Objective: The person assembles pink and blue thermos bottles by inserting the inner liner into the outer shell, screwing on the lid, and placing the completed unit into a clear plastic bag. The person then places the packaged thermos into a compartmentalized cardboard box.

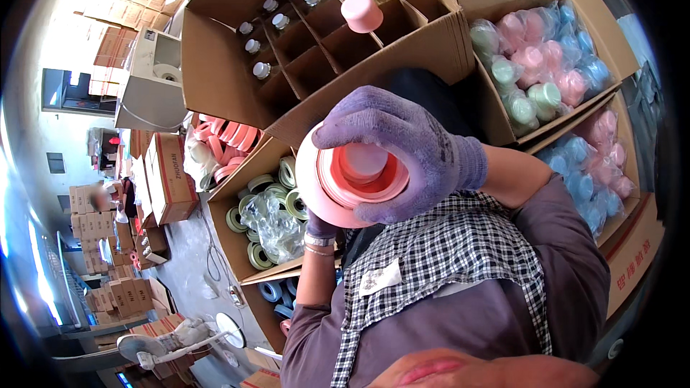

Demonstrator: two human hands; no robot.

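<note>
A pink, round, wide-mouthed container (309, 183) is held in front of my chest, its open mouth turned up toward me. Inside the orange-pink rim sits a paler pink rounded piece (363, 162). My right hand (410, 140), in a purple knitted glove, wraps over the rim, fingers at the far side and thumb at the near side. From below, my left hand (320, 228), also gloved, supports the container; its fingers are hidden behind it. Just beyond, a pink cup-shaped cap (361, 13) rests on a divided cardboard box (374, 61) of clear bottles with white caps (280, 21).
At the right, open cartons hold bagged pink, blue and green caps (532, 61). To the left, a carton holds pale green rings (257, 255) and a clear bag (273, 223); blue rings (270, 291) sit below. Pink rings (228, 136) lie farther left. A fan (180, 341) stands lower left.
</note>
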